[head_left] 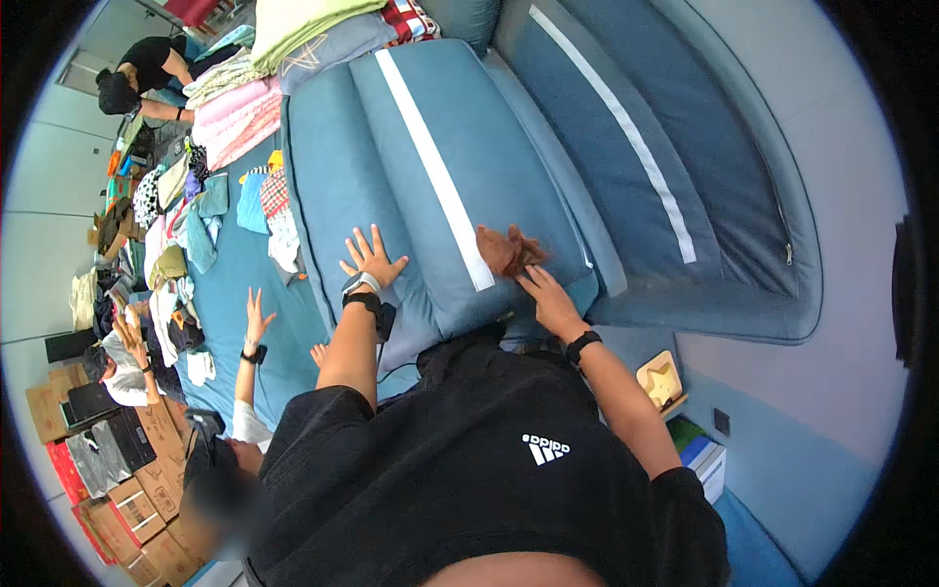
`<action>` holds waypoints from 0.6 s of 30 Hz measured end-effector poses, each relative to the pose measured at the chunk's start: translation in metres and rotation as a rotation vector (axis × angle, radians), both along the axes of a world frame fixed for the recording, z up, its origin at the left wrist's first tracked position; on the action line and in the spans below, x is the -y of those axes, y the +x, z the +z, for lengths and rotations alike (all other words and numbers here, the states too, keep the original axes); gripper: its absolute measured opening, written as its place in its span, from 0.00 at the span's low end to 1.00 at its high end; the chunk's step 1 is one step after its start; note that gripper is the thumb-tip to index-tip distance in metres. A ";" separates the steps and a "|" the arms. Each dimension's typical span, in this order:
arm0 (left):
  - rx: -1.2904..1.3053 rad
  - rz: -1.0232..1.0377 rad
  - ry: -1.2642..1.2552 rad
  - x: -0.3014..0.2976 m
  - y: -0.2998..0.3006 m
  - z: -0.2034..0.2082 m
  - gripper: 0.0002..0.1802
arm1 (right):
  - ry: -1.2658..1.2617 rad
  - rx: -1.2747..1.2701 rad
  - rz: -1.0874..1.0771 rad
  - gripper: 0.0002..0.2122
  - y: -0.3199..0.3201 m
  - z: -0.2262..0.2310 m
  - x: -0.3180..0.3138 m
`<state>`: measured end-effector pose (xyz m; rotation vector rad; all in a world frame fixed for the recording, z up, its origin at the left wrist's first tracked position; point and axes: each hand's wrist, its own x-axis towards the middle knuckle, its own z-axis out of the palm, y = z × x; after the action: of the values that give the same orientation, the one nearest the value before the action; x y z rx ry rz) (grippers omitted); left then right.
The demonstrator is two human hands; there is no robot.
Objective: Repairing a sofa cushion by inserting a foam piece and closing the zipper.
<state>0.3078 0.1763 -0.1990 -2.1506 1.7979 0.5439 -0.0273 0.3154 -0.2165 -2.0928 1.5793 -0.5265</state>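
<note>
My left hand [374,262] lies flat with fingers spread on a blue padded sofa cushion [342,166]; a white strip runs along the cushion. A small reddish-brown, shaggy, fur-like piece [507,250] rests near the cushion's near right end, over the strip's edge. I cannot make out its exact kind. My right hand [553,303] reaches in from the right, fingers stretched out, fingertips touching the piece's lower right edge. No grip around it shows. Dark bands circle both my wrists.
Another blue padded section [636,127] with a white strip stands at the right. Folded bedding [235,117] and loose clothes [201,225] lie to the left. Other people work at the left, one raised hand [256,321] close to my left arm. Cardboard boxes [137,504] stand lower left.
</note>
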 end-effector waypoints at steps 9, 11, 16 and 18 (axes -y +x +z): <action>-0.032 0.010 0.218 0.005 -0.001 0.000 0.60 | 0.203 0.341 -0.360 0.10 0.019 0.011 0.072; -0.050 0.024 0.233 0.007 0.009 -0.002 0.61 | -0.043 0.235 -0.377 0.18 0.031 0.027 0.088; -0.040 0.057 0.252 0.016 0.003 -0.009 0.62 | 0.033 -0.023 -0.158 0.29 0.051 -0.008 0.095; -0.044 0.058 0.247 0.014 0.004 -0.008 0.62 | 0.056 -0.095 -0.072 0.30 0.071 -0.006 0.083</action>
<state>0.3119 0.1622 -0.2070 -2.0406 1.5998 0.7884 0.0437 0.2321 -0.2222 -2.0530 1.7077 -0.4074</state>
